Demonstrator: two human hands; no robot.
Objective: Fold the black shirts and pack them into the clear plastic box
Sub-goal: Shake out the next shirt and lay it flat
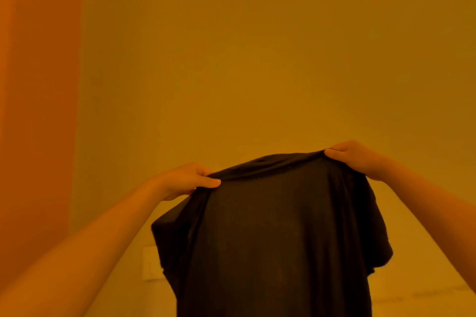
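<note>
Both hands up in front of the camera, holding one black shirt point(278, 239) in the air by its top edge.

Left hand point(184, 180): fingers curled behind the cloth, thumb point(208, 183) pressed flat on the near side, pinching the shirt at its left shoulder. Tight grip, not open at all.

Right hand point(358, 158): sits higher than the left. Thumb and fingers clamp the right shoulder, cloth bunched at the fingertips. Also closed on the cloth.

Shirt hangs between and below the hands, top edge pulled fairly taut and sloping up toward the right hand. Neck opening shows as a small gap near the top, closer to the middle. Sleeves droop down on both sides under each hand. Lower body of the shirt runs out of the bottom of the frame.

Behind the shirt: plain wall point(257, 59), everything in strong orange-yellow light. A pale wall plate point(150, 262) sits below the left hand, partly hidden by the left sleeve.
</note>
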